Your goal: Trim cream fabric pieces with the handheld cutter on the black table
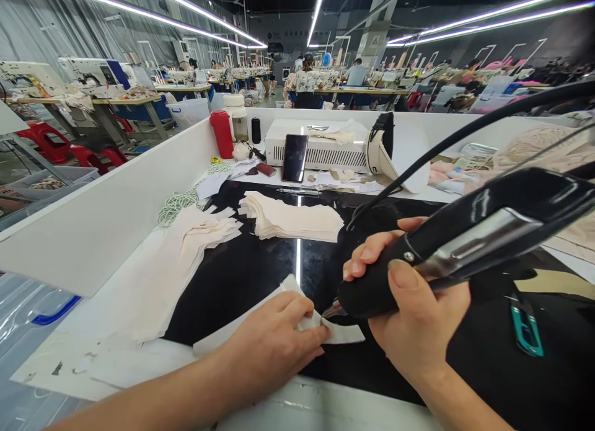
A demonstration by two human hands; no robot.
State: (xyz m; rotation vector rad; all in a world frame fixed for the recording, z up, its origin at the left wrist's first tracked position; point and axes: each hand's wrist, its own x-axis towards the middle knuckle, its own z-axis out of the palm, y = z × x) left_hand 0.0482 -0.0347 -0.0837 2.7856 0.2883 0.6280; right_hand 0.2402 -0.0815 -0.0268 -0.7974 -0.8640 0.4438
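Lower centre, the left hand point(281, 332) pinches a cream fabric strip point(346, 333); the right hand point(421, 322) clasps a black corded tool point(376, 286), its tip at the strip. That piece looks mid-work; whether the left stack point(181, 251) and central stack point(297, 220) are finished, I cannot tell.

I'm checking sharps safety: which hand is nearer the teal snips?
Right: the right hand, holding a corded tool, is left of the snips; the left hand, on pale fabric, is farther left.
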